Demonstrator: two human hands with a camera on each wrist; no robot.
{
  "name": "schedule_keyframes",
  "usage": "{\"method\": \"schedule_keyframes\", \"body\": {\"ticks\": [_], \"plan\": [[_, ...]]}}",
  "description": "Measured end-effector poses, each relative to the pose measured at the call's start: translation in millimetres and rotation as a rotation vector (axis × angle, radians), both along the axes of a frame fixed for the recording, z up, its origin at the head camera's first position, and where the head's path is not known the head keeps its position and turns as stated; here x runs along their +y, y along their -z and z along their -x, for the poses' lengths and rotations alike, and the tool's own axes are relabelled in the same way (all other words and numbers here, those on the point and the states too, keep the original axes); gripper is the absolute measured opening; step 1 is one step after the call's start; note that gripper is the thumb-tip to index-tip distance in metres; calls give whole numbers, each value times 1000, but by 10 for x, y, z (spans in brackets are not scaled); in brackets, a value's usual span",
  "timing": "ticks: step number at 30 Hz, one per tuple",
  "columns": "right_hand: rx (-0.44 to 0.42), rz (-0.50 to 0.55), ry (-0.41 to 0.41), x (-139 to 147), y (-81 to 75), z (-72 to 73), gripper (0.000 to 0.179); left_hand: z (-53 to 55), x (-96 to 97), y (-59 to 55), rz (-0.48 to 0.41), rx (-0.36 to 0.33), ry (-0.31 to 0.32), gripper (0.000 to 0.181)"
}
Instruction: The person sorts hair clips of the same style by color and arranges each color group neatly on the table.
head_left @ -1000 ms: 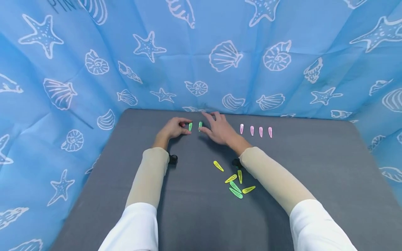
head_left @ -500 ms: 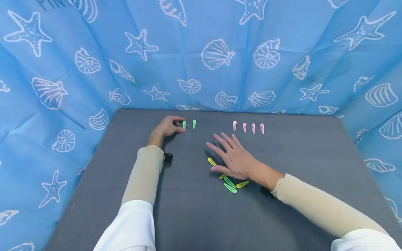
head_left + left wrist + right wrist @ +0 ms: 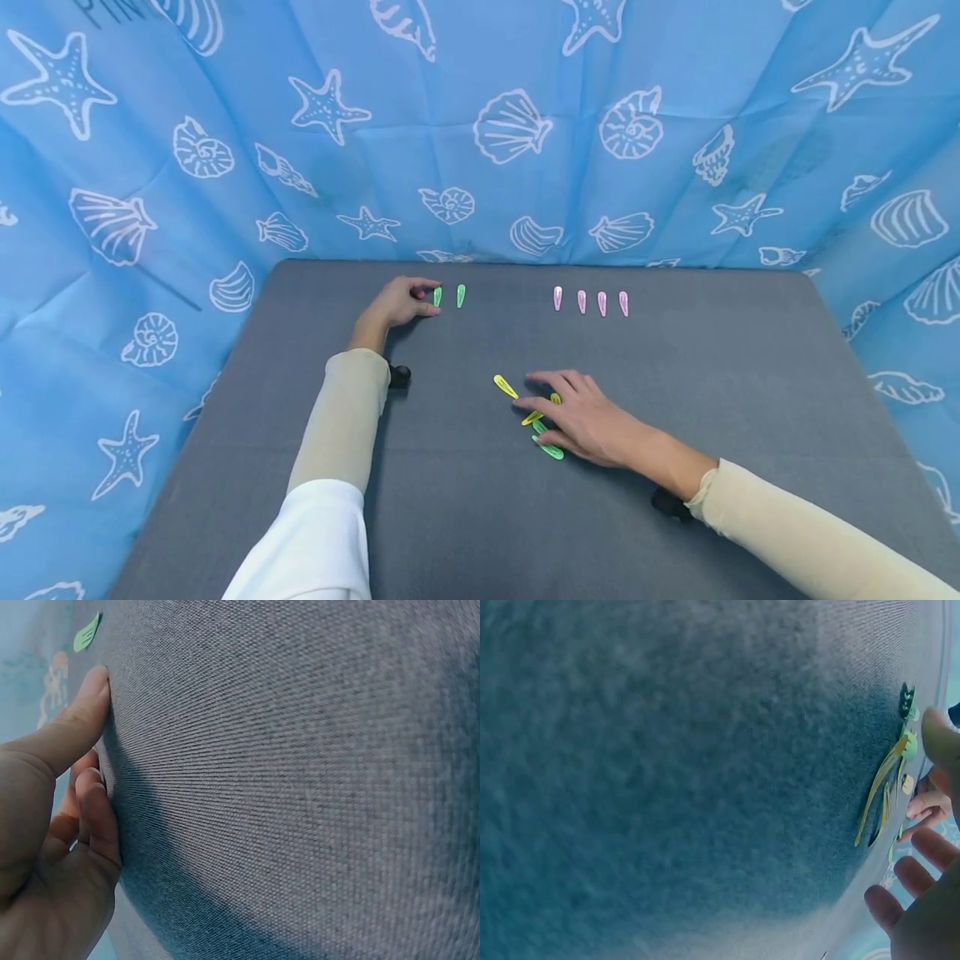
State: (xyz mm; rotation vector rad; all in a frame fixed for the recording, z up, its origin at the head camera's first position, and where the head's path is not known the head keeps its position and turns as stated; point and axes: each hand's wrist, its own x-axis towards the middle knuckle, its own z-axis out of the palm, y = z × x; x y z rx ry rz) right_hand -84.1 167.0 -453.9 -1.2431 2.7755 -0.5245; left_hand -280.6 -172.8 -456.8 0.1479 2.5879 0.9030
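Observation:
My left hand (image 3: 397, 302) rests at the far left of the grey table, thumb and index finger at the two ends of a green snap hair clip (image 3: 437, 297). A second green clip (image 3: 461, 296) lies just right of it. In the left wrist view one green clip (image 3: 87, 633) shows beyond the thumb. Over a loose group of clips hovers my right hand (image 3: 592, 425), fingers apart and slightly bent, holding nothing visible. Under and beside it are yellow clips (image 3: 506, 387) and green clips (image 3: 549, 448), partly hidden. The right wrist view shows yellow clips (image 3: 881, 791) near the fingers.
Several pink hair clips (image 3: 592, 302) stand in a spaced row near the back edge of the grey table (image 3: 450, 500). Behind the table hangs a blue curtain (image 3: 420, 150) with white shell and starfish prints.
My right hand has left the second green clip and moved back toward me and right, over the loose clips. The left hand stays at its green clip. The head view has shifted slightly.

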Motion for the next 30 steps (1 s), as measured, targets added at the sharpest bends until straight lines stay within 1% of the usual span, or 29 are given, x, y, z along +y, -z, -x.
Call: {"method": "schedule_keyframes", "body": {"ticks": [3,6,13,16,18,20,23,24,27,30], "plan": [[-23,46,4,15,13,-6,39,-3,-6,-4,5,1,1,58],[-30,74,1,14,24,-3,29,-5,-15,-6,1,1,-2,58],[-9,96,-13,-34,53,16,21,-12,-48,6,5,-9,-11,58],[5,132,-16,-53,62,34,18,-9,-47,24,3,-9,-7,58],[-30,171,-13,-70,27,61,16,-12,-50,30,-3,-5,-6,57],[-112,210,1,-85,-34,105,14,-18,-50,32,-7,-4,-4,57],[-238,254,45,-125,-132,219,11,-18,-44,30,-14,-4,-2,57],[-263,260,68,-143,-149,273,10,-15,-41,30,-16,-5,-2,57],[-291,284,130,-236,-170,477,6,5,-32,33,-20,-8,1,58],[-280,303,207,-367,-160,739,4,22,-22,26,-22,0,1,58]]}}
